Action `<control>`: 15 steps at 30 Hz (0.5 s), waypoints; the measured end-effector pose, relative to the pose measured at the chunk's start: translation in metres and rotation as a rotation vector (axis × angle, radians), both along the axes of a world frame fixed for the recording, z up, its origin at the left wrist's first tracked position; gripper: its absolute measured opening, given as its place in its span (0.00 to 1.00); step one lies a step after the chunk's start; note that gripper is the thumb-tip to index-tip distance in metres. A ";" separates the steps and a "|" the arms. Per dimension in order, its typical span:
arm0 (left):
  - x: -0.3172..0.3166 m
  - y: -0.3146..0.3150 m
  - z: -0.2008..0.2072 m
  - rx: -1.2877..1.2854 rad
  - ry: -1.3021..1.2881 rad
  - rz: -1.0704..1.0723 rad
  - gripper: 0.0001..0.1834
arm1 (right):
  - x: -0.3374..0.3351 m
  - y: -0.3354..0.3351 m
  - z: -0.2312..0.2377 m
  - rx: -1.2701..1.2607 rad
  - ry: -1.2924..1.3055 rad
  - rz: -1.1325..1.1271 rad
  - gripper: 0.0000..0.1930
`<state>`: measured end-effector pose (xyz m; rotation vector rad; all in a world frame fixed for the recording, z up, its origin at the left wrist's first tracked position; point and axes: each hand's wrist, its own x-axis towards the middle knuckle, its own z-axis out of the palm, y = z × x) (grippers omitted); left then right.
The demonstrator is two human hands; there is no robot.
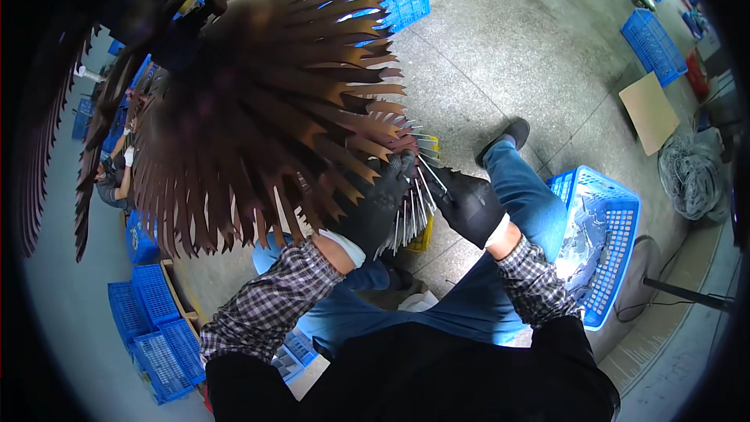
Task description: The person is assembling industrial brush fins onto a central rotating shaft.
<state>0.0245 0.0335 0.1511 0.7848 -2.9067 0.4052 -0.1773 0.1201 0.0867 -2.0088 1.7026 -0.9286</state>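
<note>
A large wheel of brown strips with forked ends point(266, 94) fills the upper left and partly covers my left arm. Below its right edge, thin silver rods point(410, 219) fan out from a reddish-brown hub area. My left hand point(379, 199), in a black glove, is closed among the strip ends and rods; what its fingers grip is hidden. Just right of it, my right hand point(471, 203), also black-gloved, is closed with a thin metal rod point(432, 173) at its fingertips. The rod slants up toward the left fingertips.
A blue crate point(631, 266) holding shiny flat pieces stands by my right leg. Another blue crate point(422, 0) sits beyond the wheel. Stacked blue crates point(160, 305) are at left, near a co-worker point(117, 180). Cardboard point(650, 113) and a wire bundle point(691, 172) lie at right.
</note>
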 end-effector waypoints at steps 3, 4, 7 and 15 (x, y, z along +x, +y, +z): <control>0.003 -0.002 0.005 -0.024 0.023 -0.059 0.31 | -0.002 0.001 0.003 0.010 0.080 0.009 0.20; 0.006 -0.003 0.005 0.007 0.054 -0.069 0.31 | -0.003 0.001 0.002 0.014 0.051 0.014 0.21; 0.013 -0.003 0.002 0.103 0.143 -0.099 0.31 | -0.007 0.000 -0.001 0.029 -0.039 0.027 0.24; 0.023 0.006 0.000 0.215 0.182 -0.036 0.30 | 0.001 0.001 0.000 -0.086 -0.040 0.026 0.26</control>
